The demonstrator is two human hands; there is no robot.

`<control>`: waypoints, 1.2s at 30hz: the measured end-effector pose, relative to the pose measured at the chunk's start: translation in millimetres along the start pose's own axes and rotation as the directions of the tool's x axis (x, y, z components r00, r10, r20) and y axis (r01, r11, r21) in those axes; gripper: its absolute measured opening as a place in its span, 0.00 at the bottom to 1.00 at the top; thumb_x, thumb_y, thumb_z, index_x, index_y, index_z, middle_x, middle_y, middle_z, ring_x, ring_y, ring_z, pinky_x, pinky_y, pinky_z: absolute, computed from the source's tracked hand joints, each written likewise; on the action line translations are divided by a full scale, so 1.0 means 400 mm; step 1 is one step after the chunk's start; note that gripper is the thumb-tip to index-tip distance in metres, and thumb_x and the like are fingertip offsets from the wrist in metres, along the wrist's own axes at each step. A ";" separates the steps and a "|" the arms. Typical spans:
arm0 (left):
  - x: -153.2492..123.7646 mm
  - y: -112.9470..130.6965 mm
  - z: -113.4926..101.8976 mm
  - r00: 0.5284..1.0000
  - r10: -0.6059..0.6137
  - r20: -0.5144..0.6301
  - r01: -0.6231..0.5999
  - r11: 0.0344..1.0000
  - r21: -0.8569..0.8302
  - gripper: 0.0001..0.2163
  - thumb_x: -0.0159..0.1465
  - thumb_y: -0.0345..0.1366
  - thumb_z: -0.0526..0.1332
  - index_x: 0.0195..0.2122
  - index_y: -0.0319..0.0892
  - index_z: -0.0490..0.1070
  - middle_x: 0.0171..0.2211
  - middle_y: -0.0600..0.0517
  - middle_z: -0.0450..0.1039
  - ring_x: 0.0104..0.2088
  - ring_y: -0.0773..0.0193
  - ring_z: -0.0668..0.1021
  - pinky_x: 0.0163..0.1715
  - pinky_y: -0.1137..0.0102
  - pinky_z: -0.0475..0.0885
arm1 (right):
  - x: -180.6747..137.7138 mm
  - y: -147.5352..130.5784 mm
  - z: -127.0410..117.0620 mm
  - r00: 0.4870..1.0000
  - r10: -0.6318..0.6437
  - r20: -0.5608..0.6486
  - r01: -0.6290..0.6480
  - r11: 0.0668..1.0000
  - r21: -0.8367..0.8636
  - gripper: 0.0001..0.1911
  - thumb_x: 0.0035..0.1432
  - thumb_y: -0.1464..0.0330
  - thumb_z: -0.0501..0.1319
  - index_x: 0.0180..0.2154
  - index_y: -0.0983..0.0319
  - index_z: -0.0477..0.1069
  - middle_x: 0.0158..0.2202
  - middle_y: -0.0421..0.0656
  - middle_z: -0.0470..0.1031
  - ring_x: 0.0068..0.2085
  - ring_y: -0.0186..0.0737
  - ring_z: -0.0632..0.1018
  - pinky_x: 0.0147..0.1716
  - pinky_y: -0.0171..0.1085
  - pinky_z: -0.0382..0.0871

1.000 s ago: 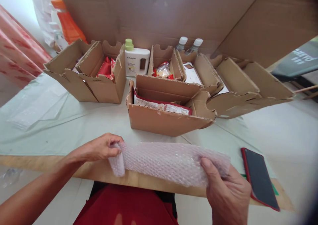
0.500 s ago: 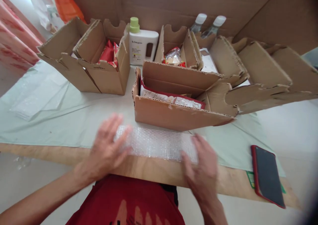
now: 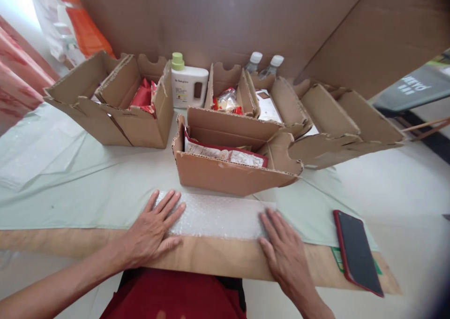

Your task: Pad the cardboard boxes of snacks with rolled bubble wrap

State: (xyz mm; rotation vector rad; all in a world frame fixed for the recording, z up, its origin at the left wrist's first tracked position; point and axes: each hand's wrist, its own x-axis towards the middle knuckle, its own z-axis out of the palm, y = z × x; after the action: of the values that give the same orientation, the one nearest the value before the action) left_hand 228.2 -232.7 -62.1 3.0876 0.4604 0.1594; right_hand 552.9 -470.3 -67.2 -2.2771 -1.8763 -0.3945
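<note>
A strip of bubble wrap point(image 3: 218, 214) lies flat on the table near its front edge. My left hand point(image 3: 153, 230) rests open on its left end, fingers spread and flat. My right hand point(image 3: 283, 253) presses flat on its right end, fingers stretched out. Just behind the wrap stands an open cardboard box point(image 3: 225, 173) holding a red-edged packet with white patterned wrapping point(image 3: 225, 153).
A red-cased phone point(image 3: 356, 251) lies at the right front. Further back stand an open box with red packets point(image 3: 140, 122), a white bottle with a green cap point(image 3: 188, 84), more open boxes point(image 3: 337, 122) and two clear bottles point(image 3: 263, 63). A pale green sheet point(image 3: 70, 178) covers the table.
The bubble wrap, held up between both hands a second ago, has been laid on the table. Both hands have opened and now lie flat on its ends.
</note>
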 end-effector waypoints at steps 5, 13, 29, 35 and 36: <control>0.052 0.084 -0.072 0.981 0.009 -0.192 -0.029 0.994 -0.104 0.34 0.72 0.51 0.54 0.75 0.46 0.44 0.76 0.39 0.36 0.75 0.40 0.45 0.70 0.40 0.38 | 0.043 -0.069 -0.061 0.981 0.123 -0.150 -0.115 0.991 0.062 0.24 0.69 0.66 0.56 0.64 0.63 0.63 0.63 0.58 0.70 0.65 0.60 0.69 0.57 0.56 0.67; 0.089 0.076 -0.010 0.993 0.115 -0.030 -0.115 0.993 -0.018 0.36 0.71 0.55 0.53 0.72 0.35 0.54 0.72 0.34 0.55 0.74 0.43 0.52 0.71 0.46 0.34 | 0.213 -0.300 0.025 0.958 -0.258 0.123 0.202 0.917 0.344 0.26 0.68 0.59 0.58 0.65 0.60 0.67 0.68 0.50 0.65 0.69 0.55 0.64 0.67 0.54 0.56; 0.025 -0.072 -0.020 0.902 -0.431 -0.016 0.418 0.883 -0.216 0.20 0.67 0.46 0.57 0.53 0.37 0.73 0.67 0.32 0.62 0.70 0.31 0.57 0.62 0.37 0.61 | 0.132 0.093 0.005 0.980 0.179 0.081 -0.189 0.972 0.137 0.22 0.66 0.62 0.52 0.57 0.62 0.72 0.61 0.54 0.73 0.59 0.55 0.75 0.52 0.52 0.69; 0.018 -0.008 -0.070 0.890 -0.452 -0.061 0.382 0.811 -0.442 0.06 0.63 0.32 0.54 0.34 0.43 0.71 0.48 0.44 0.79 0.50 0.51 0.79 0.51 0.55 0.74 | 0.140 0.093 -0.001 0.981 0.148 0.125 -0.175 0.954 0.245 0.17 0.65 0.59 0.52 0.34 0.60 0.75 0.51 0.54 0.80 0.50 0.55 0.81 0.46 0.51 0.74; 0.008 -0.010 -0.087 0.873 -0.488 -0.011 0.416 0.756 -0.505 0.06 0.63 0.32 0.54 0.36 0.44 0.71 0.42 0.48 0.80 0.42 0.56 0.81 0.45 0.60 0.76 | 0.126 0.084 -0.017 0.980 0.170 0.105 -0.192 0.945 0.264 0.17 0.65 0.58 0.52 0.34 0.59 0.75 0.47 0.52 0.82 0.46 0.54 0.82 0.44 0.51 0.75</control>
State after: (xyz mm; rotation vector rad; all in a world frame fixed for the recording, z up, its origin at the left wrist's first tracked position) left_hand 226.6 -228.0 -27.3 2.3908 0.9873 0.4149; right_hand 593.9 -431.6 -43.9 -2.2777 -1.6187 -0.0142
